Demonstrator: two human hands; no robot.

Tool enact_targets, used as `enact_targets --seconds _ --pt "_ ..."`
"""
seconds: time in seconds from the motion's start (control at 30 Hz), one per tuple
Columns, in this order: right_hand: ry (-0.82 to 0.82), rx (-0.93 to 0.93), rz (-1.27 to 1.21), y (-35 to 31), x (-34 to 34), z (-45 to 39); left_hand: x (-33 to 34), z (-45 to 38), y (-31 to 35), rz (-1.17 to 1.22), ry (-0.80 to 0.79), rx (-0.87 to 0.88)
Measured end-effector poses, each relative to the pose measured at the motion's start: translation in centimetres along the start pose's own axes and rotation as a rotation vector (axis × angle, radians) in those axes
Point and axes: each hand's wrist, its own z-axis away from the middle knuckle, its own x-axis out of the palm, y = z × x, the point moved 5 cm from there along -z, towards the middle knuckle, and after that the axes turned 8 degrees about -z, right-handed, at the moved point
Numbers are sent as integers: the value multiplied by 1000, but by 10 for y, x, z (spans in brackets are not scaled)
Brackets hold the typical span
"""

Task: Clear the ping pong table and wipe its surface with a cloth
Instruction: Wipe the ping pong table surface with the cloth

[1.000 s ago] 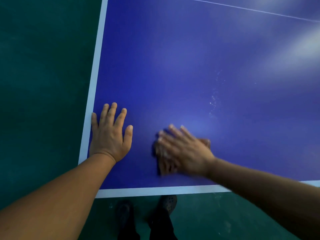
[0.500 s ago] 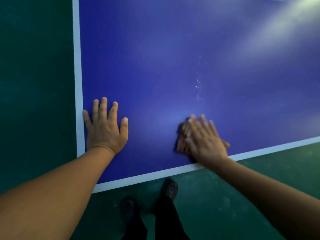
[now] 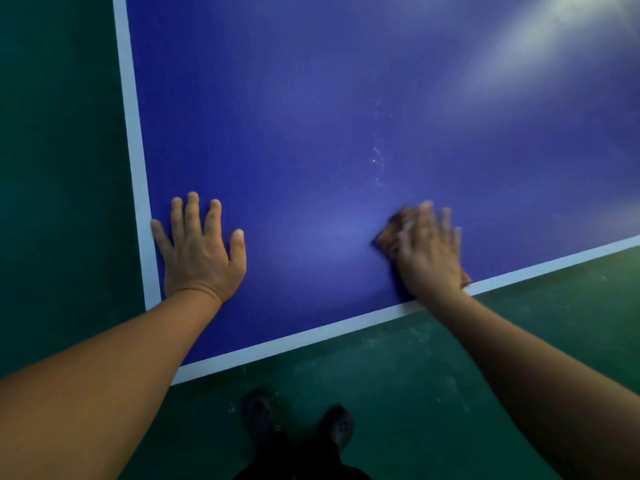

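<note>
The blue ping pong table with white edge lines fills the upper view; its near left corner is in front of me. My left hand lies flat on the table next to the left edge line, fingers spread. My right hand presses a small brownish cloth flat onto the surface close to the near edge line, fingers straight and blurred by motion. Most of the cloth is hidden under the palm. A trail of pale specks marks the surface just beyond the cloth.
Green floor surrounds the table on the left and near side. My two dark shoes stand just below the near edge. A bright light glare lies on the table's far right.
My right hand has slid the cloth rightward along the near edge, away from my left hand. The view has turned, tilting the table's edge. My left hand has stayed planted near the corner.
</note>
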Motion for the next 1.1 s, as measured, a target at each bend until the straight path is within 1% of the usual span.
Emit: enact_targets --seconds 0.03,0.07,0.1,0.13,0.17,0.2,0.23,0.27,0.3,0.37,0.4,0.43,0.53,0.6,0.77,0.9,1.0,1.1 --pt "26 181 -61 15 -10 -12 -1 0 0 2 -2 -2" --pt "58 295 -84 14 -13 -16 -1 0 1 6 -3 -3" --pt "81 315 -97 -3 -10 -14 -1 -1 1 10 -6 -5" --pt "83 227 -114 -28 0 -7 -1 -1 1 14 -9 -5" --pt "63 52 -148 -60 10 7 -2 -1 1 18 -12 -5" --pt "17 -174 -166 -88 22 26 -2 -1 1 22 -10 -5" --pt "-27 -384 -134 -104 31 45 -3 0 1 25 -6 -3" --pt "-26 -501 -102 -102 33 55 -3 0 1 26 -3 -1" --pt "-24 -511 -69 -87 31 53 -3 0 1 27 -3 0" --pt "-15 -371 42 -45 20 36 -2 0 1 22 -3 -4" --pt "-24 -353 99 -32 15 30 -3 0 2 15 -1 -4" --pt "-44 -395 152 -28 13 28 -3 0 2 10 -2 0" --pt "-156 -606 206 -46 18 29 -2 1 2 11 -7 5" --pt "-179 -676 206 -52 18 19 -1 1 3 1 3 1" --pt "-200 -761 183 -64 13 -24 4 3 4 -32 -17 8" --pt "-199 -792 170 -79 4 -83 -5 -3 9 26 78 -41" --pt "-208 -837 160 -99 -1 -128 -13 -33 36 59 129 -51" --pt "-231 -911 154 -122 -8 -177 -18 -81 73 90 171 -67"
